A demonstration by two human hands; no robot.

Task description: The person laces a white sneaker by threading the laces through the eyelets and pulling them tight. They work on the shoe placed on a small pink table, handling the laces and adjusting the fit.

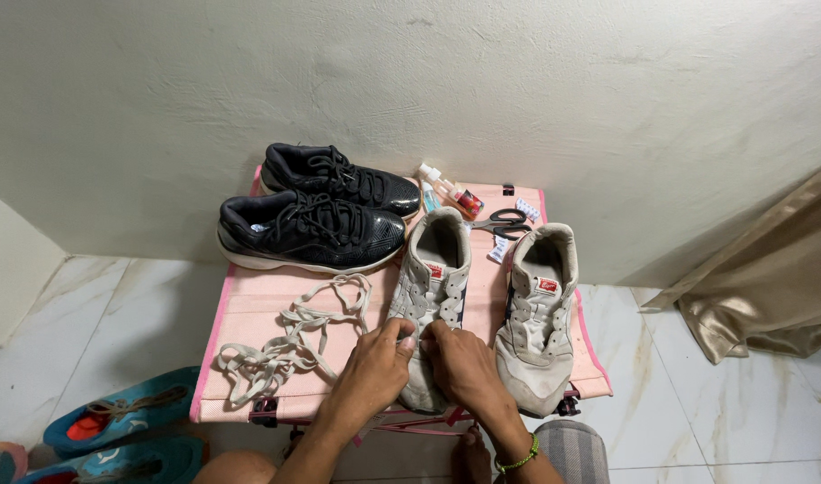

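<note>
Sandals [123, 426] in teal with orange insides lie at the near left on the pale marble floor [114, 314], beside a low pink fabric table [249, 309] pushed against the rough white wall [473, 90]. Loose off-white laces [289, 345] sprawl in a tangled heap on the table's left half, flat and ribbon-like. Behind them, at the far side, two glossy black sneakers [325, 220] lie on their sides with heels left and toes right, their black laces in place. The left hand [373, 372] rests on the near left edge of a worn grey-white sneaker [431, 296], fingers curled nearly closed, thumb and fingertips pinching at the shoe's upper near its toe. That sneaker stands in the middle of the table, its long axis running near to far — toe toward the person, open heel toward the wall — with suede-like panels, dark side stripes and a red tongue patch, and no lace in its eyelets. The right hand [469, 367], a green bead bracelet [518, 462] at the wrist, lies over the same toe, fingers bent and pressed on the upper close beside the left hand's fingertips. Just right stands the matching sneaker [540, 314], pointing the same way. Beyond, near the wall, lie small bottles [451, 193] and black-handled scissors [504, 222]. A tan curtain [769, 287] bunches on the floor at the far right.
</note>
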